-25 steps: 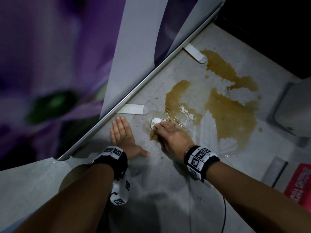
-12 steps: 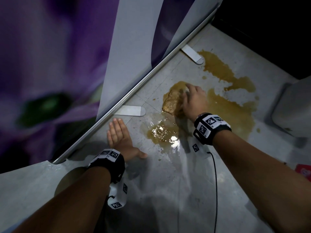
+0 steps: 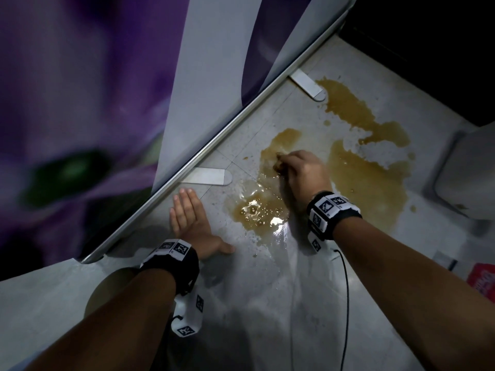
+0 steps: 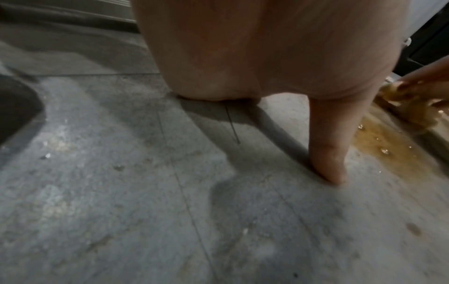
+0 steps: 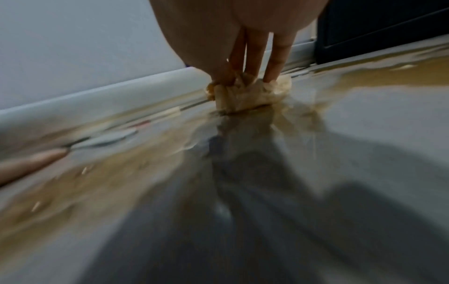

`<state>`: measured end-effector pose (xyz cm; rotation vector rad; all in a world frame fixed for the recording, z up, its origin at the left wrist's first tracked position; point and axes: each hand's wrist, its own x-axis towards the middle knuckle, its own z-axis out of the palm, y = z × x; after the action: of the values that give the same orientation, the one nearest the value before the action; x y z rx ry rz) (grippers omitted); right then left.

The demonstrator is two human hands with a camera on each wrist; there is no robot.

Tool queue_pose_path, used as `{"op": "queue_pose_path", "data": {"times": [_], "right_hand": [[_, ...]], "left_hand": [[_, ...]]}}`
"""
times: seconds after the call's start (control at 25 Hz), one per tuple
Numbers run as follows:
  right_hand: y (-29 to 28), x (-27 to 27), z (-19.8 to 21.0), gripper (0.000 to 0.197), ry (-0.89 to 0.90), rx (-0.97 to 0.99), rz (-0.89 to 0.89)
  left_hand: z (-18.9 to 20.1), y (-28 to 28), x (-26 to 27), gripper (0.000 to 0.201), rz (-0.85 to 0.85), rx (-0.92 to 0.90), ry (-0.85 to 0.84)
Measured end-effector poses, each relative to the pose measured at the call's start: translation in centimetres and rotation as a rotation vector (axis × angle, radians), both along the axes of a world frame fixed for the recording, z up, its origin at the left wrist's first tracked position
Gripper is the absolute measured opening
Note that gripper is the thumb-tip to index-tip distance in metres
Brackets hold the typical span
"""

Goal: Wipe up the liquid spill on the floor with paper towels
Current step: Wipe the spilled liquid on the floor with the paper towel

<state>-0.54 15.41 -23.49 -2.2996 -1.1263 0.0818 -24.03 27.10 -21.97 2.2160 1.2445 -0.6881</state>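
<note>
Grey speckled floor (image 3: 267, 303), brown spill (image 3: 367, 178), rt hand (image 3: 304, 171) gripping soggy wad (image 5: 250, 96)

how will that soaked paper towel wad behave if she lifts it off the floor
Probably limp and drippy: the paper towel wad is stained brown throughout, crumpled under the right hand. Likely heavy for its size and apt to tear, since it sits in the brown spill. It may smear rather than absorb.

Left hand (image 4: 267, 53): palm flat on the grey floor (image 4: 145, 192), thumb stretched out, its tip touching the floor.
Spill (image 4: 388, 146): brown, bubbled, just right of the thumb.
Paper towel (image 4: 413, 113): soaked brown wad, far right, pinched by the right hand (image 4: 427, 80).
</note>
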Motion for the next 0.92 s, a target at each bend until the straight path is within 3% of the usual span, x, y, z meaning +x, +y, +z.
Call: {"op": "queue_pose_path", "data": {"times": [0.08, 0.2, 0.28, 0.36, 0.44, 0.68, 0.84, 0.92], "right_hand": [[0.7, 1.4, 0.7, 0.029, 0.002, 0.039, -0.141], [2.2, 2.8, 0.2, 0.032, -0.009, -0.103, -0.207], [3.2, 2.4, -0.3, 0.039, 0.050, -0.221, -0.117], [3.7, 1.4, -0.8, 0.059, 0.149, -0.348, -0.005], [3.4, -0.1, -1.4, 0.071, 0.171, -0.373, 0.092], [-0.3, -4.6, -2.1, 0.065, 0.103, -0.237, 0.324], [-3.5, -6.0, -1.2, 0.048, 0.112, -0.213, 0.418], [-5.1, -6.4, -1.1, 0.050, 0.132, -0.180, 0.435]], "left_hand": [[0.0, 0.0, -0.1, 0.168, -0.003, 0.001, -0.012], [-0.3, -0.1, -0.1, 0.168, -0.003, 0.026, -0.031], [-0.5, -0.1, 0.0, 0.169, 0.003, 0.047, -0.031], [-0.7, 0.0, 0.0, 0.169, 0.007, 0.044, -0.031], [-0.6, 0.1, -0.1, 0.170, 0.001, 0.044, -0.027], [-0.1, 0.2, -0.1, 0.171, -0.027, -0.023, 0.005], [-0.1, 0.1, 0.1, 0.172, -0.016, -0.020, 0.017], [-0.1, -0.1, 0.2, 0.174, -0.001, 0.010, 0.010]]}}
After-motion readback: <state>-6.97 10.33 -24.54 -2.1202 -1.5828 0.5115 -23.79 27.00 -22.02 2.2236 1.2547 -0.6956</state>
